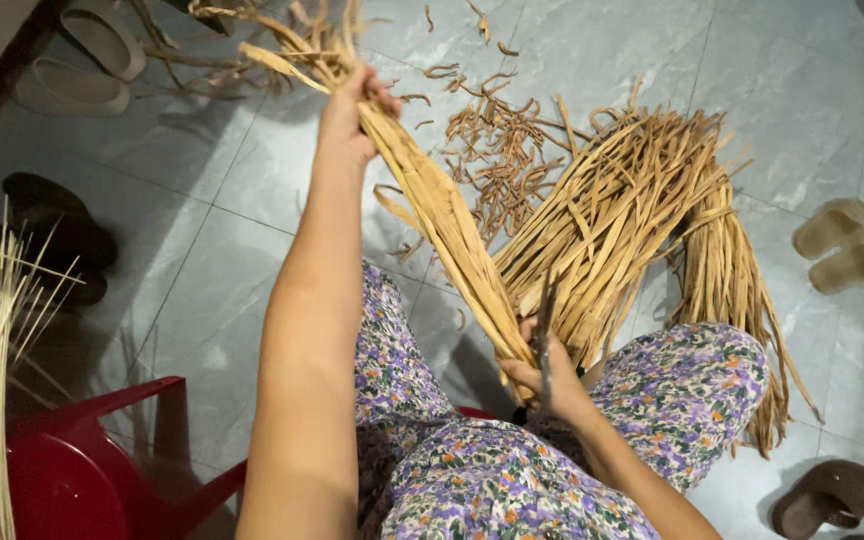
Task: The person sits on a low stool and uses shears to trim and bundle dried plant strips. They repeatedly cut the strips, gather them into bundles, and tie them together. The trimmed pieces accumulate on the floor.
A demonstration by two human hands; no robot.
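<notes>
Hands stretch one tan dried-leaf strip bundle [442,215]: left hand [352,105] fisted round its top, right hand [542,380] pinching its base above the lap. Brown curled trimmings [497,150] litter the grey tiled floor [812,90]; a large pale-brown strip heap [622,215] lies just beside, seemingly unworked.

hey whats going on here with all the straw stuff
A seated person in floral trousers holds a bundle of dried tan strips stretched between both hands: the left hand grips its far end, the right hand its near end by the knees. A bigger pile of strips lies on the tiled floor, with curled scraps beyond.
</notes>
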